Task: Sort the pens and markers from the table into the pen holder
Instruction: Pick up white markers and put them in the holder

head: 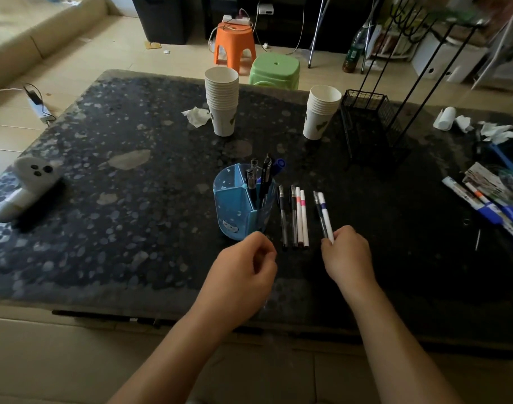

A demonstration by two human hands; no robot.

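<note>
right hand (pixel 346 252) of mine pinching two pens (pixel 323 217) by their near ends; left hand (pixel 243 271) loosely curled, holding nothing. four pens (pixel 293 216) flat on table (pixel 132 199) between. blue pen holder (pixel 240 204), several pens upright inside, just left.

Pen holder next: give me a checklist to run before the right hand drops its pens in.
1. Right hand grips a dark pen and a white marker: ok.
2. Blue pen holder upright beside the hands: ok.
3. Free compartment in the holder: ok, left sections look empty.
4. Left hand steadying the holder: not ok, curled just short of it.
5. Four pens left on the table: ok, lying parallel.
</note>
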